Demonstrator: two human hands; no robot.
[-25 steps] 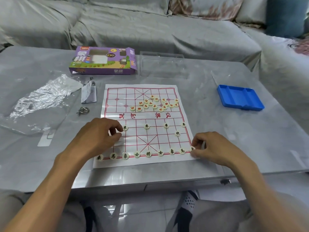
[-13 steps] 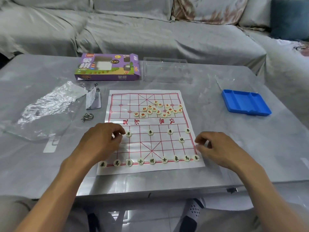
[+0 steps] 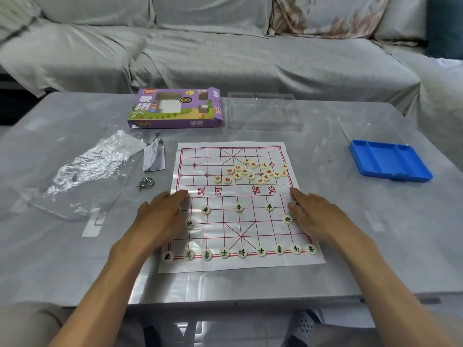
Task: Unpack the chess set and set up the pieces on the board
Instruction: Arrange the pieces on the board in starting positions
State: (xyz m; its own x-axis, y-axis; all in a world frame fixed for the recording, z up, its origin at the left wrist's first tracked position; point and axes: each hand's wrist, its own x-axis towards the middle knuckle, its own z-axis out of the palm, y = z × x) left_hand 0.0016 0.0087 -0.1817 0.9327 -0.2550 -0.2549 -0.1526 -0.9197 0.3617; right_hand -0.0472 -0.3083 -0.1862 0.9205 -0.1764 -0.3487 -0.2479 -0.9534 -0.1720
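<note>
With black pcs lined up on the near half of the board [image 3: 240,221], left hand [image 3: 160,216] & right hand [image 3: 318,216] lie flat on it — fingers released, holding nothing. Next, est.: sort red pile [image 3: 253,171] — far side.

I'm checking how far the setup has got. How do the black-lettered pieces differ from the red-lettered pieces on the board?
The black-lettered pieces stand spaced out on grid points on the near half of the board; the red-lettered pieces lie bunched in a loose cluster on the far half. Black characters mark the first, red the second. Both are small pale round discs.
</note>
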